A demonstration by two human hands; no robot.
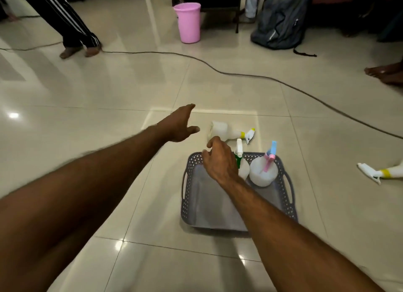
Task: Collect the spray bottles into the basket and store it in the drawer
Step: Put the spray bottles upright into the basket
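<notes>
On the glossy beige tiled floor, seen from the head camera, a grey perforated plastic basket already holds a green-collared bottle and a pink-and-blue-triggered white bottle upright at its far end. Another translucent white spray bottle with a yellow collar lies on its side just beyond the rim, and a fourth yellow-collared one lies well apart to the right. The left hand is spread and empty beside the lying bottle, the right hand loosely curled and empty over the basket's far rim, so the upright bottles could be knocked over by the right wrist, and the round bottle could be rolled away by a glancing touch.
</notes>
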